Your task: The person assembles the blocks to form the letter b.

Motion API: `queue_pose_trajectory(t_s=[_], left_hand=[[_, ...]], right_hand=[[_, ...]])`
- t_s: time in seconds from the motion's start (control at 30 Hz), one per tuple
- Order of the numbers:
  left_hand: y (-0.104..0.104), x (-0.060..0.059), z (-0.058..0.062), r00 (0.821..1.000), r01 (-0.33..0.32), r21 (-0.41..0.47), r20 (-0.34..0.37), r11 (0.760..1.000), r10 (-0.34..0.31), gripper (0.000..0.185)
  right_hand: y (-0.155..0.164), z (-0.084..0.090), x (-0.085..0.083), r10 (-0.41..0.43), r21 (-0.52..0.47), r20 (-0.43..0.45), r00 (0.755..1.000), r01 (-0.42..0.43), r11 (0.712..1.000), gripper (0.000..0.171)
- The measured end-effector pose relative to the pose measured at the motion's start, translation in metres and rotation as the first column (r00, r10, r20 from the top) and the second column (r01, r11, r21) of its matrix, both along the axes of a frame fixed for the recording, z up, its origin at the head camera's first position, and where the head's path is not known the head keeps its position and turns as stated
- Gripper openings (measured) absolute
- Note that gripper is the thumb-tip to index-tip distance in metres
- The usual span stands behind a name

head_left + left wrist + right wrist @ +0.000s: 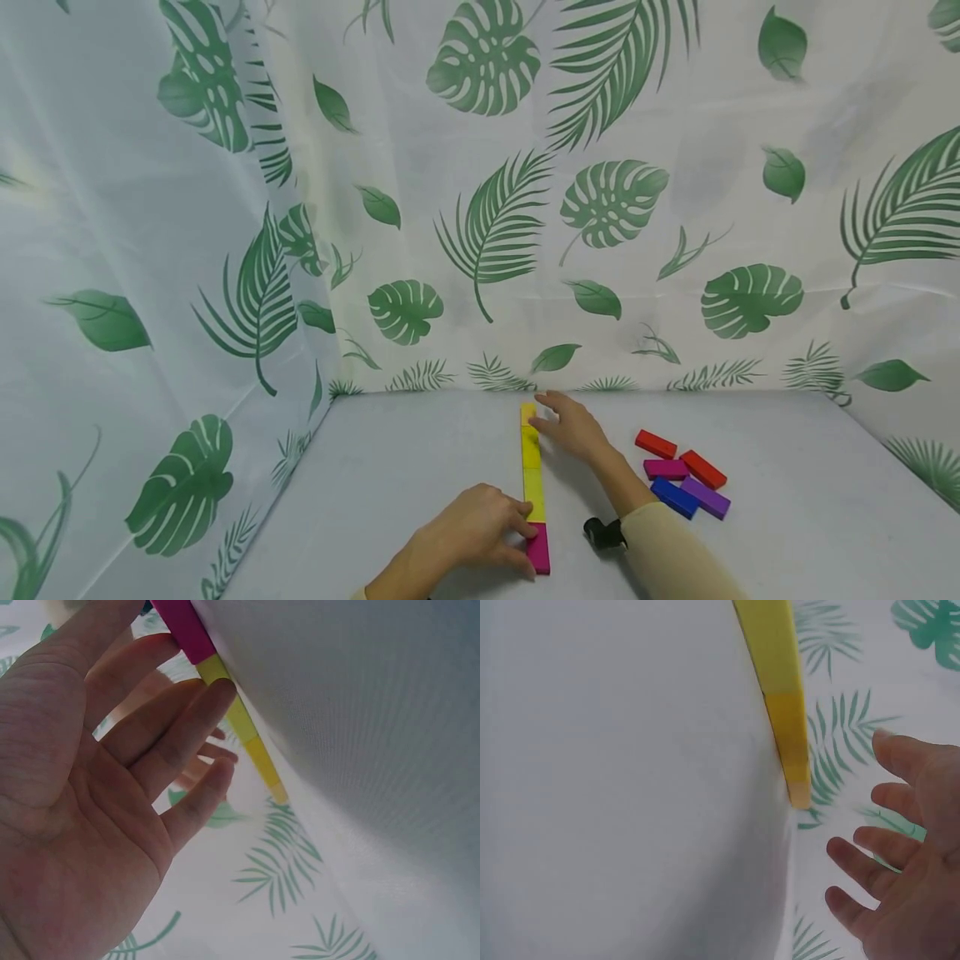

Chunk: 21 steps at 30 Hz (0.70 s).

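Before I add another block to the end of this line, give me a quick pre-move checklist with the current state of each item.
1. Line of blocks straight, end to end on the table: ok, three yellow plus one magenta block nearest the person.
2. Left hand steadying the near end: ok, straight fingers touch the line's left side.
3. Right hand free to pick: ok, fingers straight beside the far yellow block, holding nothing.
4. Spare blocks available: ok, five lie loose to the right.
5. Gaps between joined blocks: cannot tell.
6. Room beyond the far end: not ok, the curtain is close behind.
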<state>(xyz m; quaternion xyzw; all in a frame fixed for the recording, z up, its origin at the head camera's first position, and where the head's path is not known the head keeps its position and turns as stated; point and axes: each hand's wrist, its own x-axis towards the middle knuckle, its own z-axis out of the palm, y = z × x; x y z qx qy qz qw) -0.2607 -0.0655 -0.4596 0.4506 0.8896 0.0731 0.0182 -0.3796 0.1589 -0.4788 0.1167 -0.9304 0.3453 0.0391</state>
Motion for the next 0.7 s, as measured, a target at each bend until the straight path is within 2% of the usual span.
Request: queue_pose_trajectory(t_s=[0.07, 0.3, 0.7], left_hand=[[0.000, 0.000, -0.001, 1.000, 0.000, -0.001, 0.015, 1.000, 0.000, 0.045], [0.000, -0.002, -0.004, 1.000, -0.005, -0.004, 0.003, 1.000, 0.005, 0.045], [-0.001, -0.003, -0.005, 1.000, 0.012, 0.004, -0.007, 1.000, -0.012, 0.044]], right_hand=[[0.000, -0.003, 0.006, 0.007, 0.005, -0.003, 1.000, -0.007, 1.000, 0.058], [0.003, -0.004, 0.017, 0.011, 0.045, -0.020, 1.000, -0.010, 0.999, 0.058], [0.008, 0.007, 0.030, 0.068, 0.100, -0.058, 0.996, -0.062, 0.993, 0.064]])
